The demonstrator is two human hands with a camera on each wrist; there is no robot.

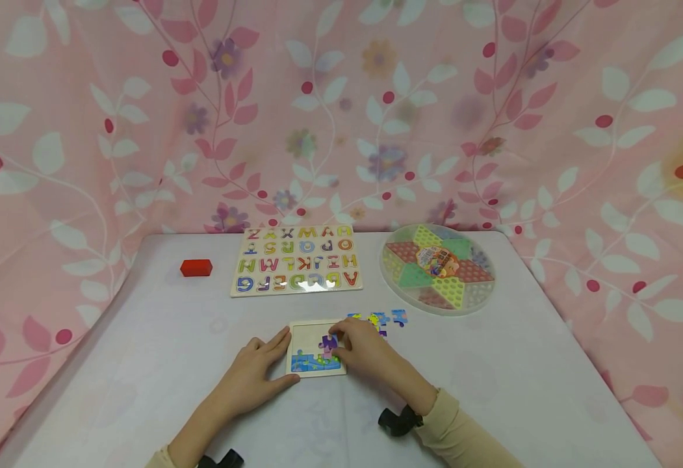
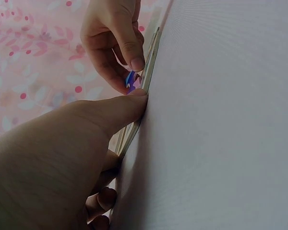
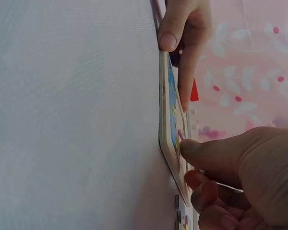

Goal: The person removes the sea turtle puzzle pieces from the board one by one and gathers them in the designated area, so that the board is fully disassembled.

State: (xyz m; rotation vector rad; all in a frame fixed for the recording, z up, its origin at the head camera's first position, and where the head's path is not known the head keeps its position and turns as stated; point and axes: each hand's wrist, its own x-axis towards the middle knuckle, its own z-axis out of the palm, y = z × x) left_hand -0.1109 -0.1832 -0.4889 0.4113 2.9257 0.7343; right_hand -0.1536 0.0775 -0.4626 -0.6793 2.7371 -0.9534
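Note:
A shallow wooden jigsaw tray [image 1: 297, 324] lies on the table, with blue, green and pink pieces fitted along its near side. My left hand [image 1: 253, 375] rests against the tray's left side, thumb at the near corner and forefinger stretched along to the far corner. Over the right part of the tray, my right hand [image 1: 367, 344] pinches a purple jigsaw piece [image 1: 328, 342] between thumb and fingers. That piece, purple and blue, also shows in the left wrist view, tilted just above the tray. Fingers partly hide the tray's right side.
Loose jigsaw pieces [image 1: 399, 316] lie beyond the right hand, some hidden behind it. Farther back are an alphabet board [image 1: 297, 263], a round Chinese checkers board [image 1: 437, 270] and a red block [image 1: 196, 268]. A floral curtain [image 1: 341, 130] hangs behind the table.

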